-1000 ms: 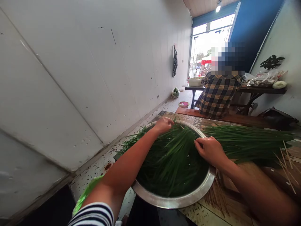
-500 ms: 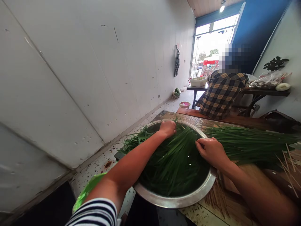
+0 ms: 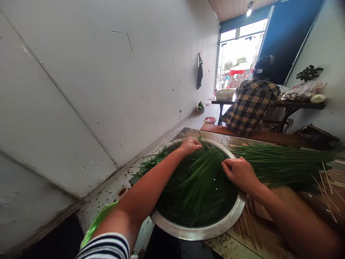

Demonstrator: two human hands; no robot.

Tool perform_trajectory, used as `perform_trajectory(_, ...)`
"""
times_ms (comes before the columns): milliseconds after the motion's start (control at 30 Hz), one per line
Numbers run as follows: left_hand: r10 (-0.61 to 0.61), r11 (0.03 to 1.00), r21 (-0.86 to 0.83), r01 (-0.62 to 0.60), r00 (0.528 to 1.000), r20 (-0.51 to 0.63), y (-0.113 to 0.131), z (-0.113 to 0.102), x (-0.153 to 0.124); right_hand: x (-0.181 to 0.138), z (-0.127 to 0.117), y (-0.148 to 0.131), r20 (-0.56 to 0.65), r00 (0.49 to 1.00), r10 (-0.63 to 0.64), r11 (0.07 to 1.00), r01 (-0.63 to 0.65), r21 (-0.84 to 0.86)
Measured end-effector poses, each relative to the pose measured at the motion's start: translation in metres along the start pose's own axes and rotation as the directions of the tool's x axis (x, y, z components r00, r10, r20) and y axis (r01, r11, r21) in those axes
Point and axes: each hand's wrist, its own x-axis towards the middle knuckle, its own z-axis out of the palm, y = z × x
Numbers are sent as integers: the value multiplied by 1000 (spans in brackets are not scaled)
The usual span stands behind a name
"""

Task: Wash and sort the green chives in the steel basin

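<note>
A wide metal basin (image 3: 199, 230) holds water and a thick mass of long green chive leaves (image 3: 196, 183). My left hand (image 3: 190, 145) reaches to the basin's far side, fingers curled around leaves there. My right hand (image 3: 238, 172) rests at the basin's right rim, fingers pinched on a few leaves. A second pile of green leaves (image 3: 283, 163) lies on the wooden table (image 3: 272, 201) to the right of the basin.
Thin bamboo skewers (image 3: 327, 190) lie on the table at right. A person in a plaid shirt (image 3: 250, 106) sits beyond, by a wooden bench (image 3: 266, 136) and a dark table (image 3: 299, 104) with bags. A white wall runs along the left.
My left hand has shifted slightly over the far leaves, loosening from a tighter fist. My right hand stays at the rim. The view has swayed a little.
</note>
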Motion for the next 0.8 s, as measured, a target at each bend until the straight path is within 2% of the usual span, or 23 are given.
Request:
perform_trajectory(433, 39, 999, 13, -39, 999, -23, 5, 0, -2, 0, 0, 0, 9, 1000, 4, 1000, -4, -2)
perform_trajectory(800, 23, 1000, 1, -23, 998, -57, 8, 1, -3, 0, 0, 0, 3, 1000, -5, 1000, 5, 16)
